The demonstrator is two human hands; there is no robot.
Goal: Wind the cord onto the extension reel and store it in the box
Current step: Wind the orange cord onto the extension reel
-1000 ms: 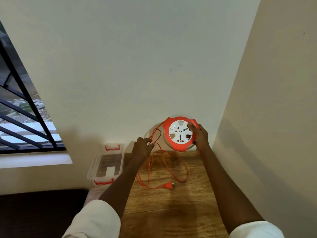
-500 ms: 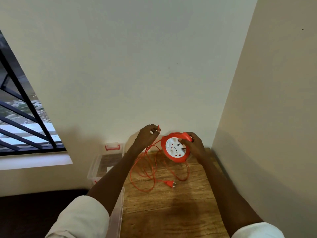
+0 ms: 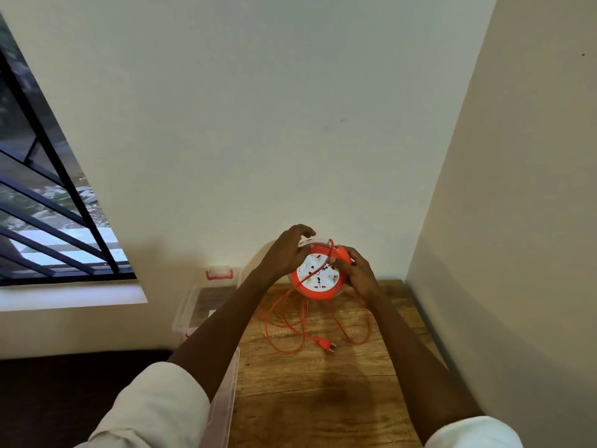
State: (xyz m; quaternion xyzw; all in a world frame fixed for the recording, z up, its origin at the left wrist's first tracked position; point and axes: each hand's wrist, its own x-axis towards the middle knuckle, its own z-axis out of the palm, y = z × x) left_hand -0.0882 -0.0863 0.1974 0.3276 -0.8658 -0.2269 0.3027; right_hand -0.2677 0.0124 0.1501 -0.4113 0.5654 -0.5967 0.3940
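My left hand swung the thin orange cord over the round orange-and-white reel, fingers pinching it; my right hand gripped the rim. Another turn wound; loops remained on the wooden desk.

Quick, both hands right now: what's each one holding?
Left hand: grips the top left of the extension reel, guiding the orange cord.
Right hand: grips the reel's right rim.

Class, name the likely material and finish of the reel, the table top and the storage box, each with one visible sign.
Reel: probably plastic, smooth orange rim and white moulded socket face.
Table top: wood or wood-look laminate, brown grain streaks, matt.
Storage box: clear plastic, see-through walls, red clips.
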